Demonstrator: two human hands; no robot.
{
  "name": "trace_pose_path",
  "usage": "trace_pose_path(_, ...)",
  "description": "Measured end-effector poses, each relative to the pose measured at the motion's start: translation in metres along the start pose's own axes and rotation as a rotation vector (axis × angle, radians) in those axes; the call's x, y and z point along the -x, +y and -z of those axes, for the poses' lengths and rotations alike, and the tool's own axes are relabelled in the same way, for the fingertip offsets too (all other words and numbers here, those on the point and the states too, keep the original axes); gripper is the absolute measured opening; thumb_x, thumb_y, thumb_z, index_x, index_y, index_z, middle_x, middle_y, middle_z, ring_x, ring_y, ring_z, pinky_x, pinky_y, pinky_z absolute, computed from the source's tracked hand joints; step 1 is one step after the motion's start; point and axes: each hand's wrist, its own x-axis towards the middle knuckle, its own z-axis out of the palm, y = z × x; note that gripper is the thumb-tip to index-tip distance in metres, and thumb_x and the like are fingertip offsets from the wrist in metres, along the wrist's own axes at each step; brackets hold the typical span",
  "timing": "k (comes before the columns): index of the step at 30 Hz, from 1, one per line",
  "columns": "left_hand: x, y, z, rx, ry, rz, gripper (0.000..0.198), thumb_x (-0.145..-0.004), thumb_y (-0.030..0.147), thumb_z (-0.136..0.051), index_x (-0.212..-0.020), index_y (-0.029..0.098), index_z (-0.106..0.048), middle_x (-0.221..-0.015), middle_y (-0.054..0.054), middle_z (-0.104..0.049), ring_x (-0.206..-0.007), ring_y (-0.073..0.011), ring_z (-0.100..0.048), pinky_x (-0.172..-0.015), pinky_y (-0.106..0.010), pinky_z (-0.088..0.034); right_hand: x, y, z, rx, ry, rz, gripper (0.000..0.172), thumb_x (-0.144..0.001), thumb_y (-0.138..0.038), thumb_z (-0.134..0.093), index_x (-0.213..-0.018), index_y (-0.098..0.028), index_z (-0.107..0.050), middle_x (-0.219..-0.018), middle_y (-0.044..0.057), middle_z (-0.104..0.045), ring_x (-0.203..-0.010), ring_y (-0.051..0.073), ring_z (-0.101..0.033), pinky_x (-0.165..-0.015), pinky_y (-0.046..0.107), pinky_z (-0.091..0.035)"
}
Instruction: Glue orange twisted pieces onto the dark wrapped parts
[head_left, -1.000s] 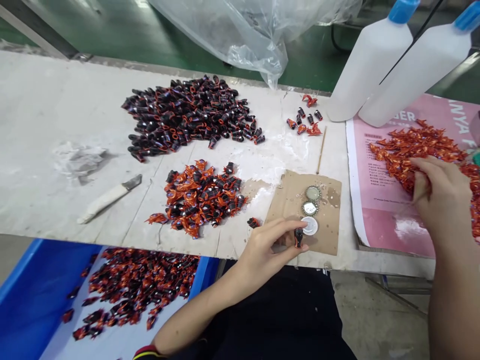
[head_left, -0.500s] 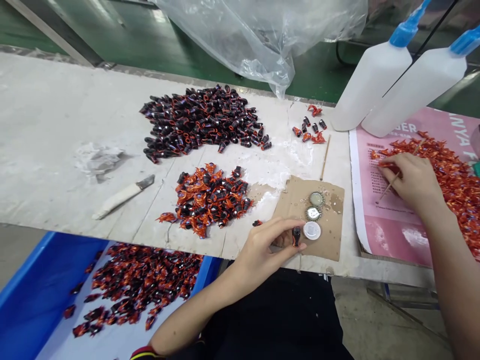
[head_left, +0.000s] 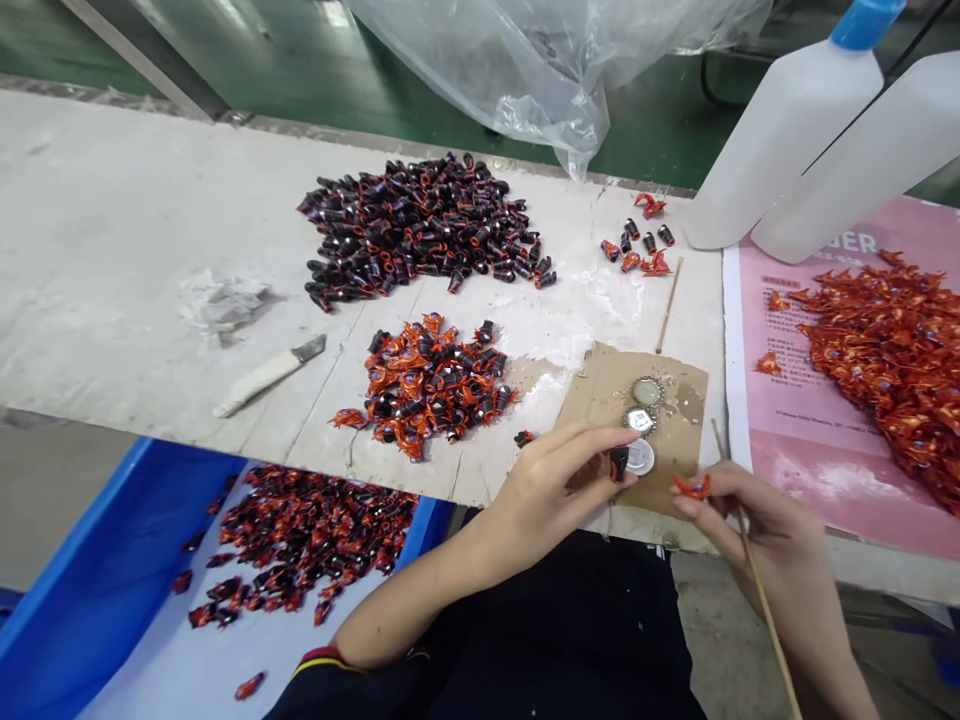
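Observation:
Between the thumb and fingers of my left hand is a small black hollow piece with orange edging. My right hand pinches a small orange spiky piece at its fingertips. A thin wooden stick also lies in that hand, slanting down past the palm. Both hands are over the near edge of a brown cardboard sheet. On the cardboard are two bottle caps and a round white lid, partly behind my left fingers.
A heap of black pieces and a pile of joined black-and-orange pieces lie on the table. Orange pieces cover a pink sheet. White bottles stand behind. A knife lies left; a blue bin sits below.
My right hand has come from the orange heap towards my left hand, bringing an orange piece and the stick. My left hand keeps its black piece. The view has shifted slightly.

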Motion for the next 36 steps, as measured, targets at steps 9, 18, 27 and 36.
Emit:
trace_pose_path(9, 0.0, 0.006, -0.002, -0.14, 0.015, -0.172, 0.021, -0.095, 0.014, -0.054, -0.115, 0.014, -0.061, -0.097, -0.009, -0.072, -0.081, -0.0135, -0.068, -0.073, -0.023, -0.056, 0.005, -0.015, -0.016, -0.062, -0.123, 0.018, 0.034, -0.088, -0.033, -0.062, -0.06, -0.02, -0.05, -0.057, -0.003, -0.058, -0.05, 0.01, -0.053, -0.047, 0.021, -0.043)
trace_pose_path(18, 0.002, 0.004, 0.0, -0.158, -0.049, -0.359, 0.026, -0.095, 0.012, -0.053, -0.121, 0.014, -0.057, -0.099, -0.009, -0.071, -0.091, -0.0151, -0.069, -0.081, -0.024, -0.059, -0.001, -0.012, -0.019, -0.019, -0.096, -0.008, 0.034, -0.089, -0.03, -0.061, -0.059, -0.02, -0.047, -0.053, -0.005, -0.049, -0.049, 0.009, -0.044, -0.046, 0.022, -0.036)
trace_pose_path(27, 0.003, 0.011, 0.006, 0.129, -0.142, -0.242, 0.048, -0.087, 0.0, -0.047, -0.13, 0.019, -0.056, -0.111, -0.011, -0.068, -0.096, -0.0151, -0.07, -0.083, -0.022, -0.06, 0.001, -0.009, -0.018, 0.051, -0.023, 0.098, 0.029, -0.086, -0.023, -0.064, -0.061, -0.021, -0.049, -0.054, -0.005, -0.049, -0.05, 0.01, -0.046, -0.047, 0.022, -0.038)
trace_pose_path(36, 0.002, 0.012, -0.003, 0.156, -0.056, -0.189, 0.02, -0.092, 0.016, -0.061, -0.11, 0.012, -0.067, -0.102, -0.01, -0.071, -0.096, -0.0131, -0.07, -0.087, -0.019, -0.057, 0.004, -0.005, -0.022, 0.163, 0.034, 0.196, 0.026, -0.088, -0.02, -0.063, -0.066, -0.021, -0.049, -0.056, -0.004, -0.051, -0.051, 0.011, -0.047, -0.05, 0.024, -0.038)
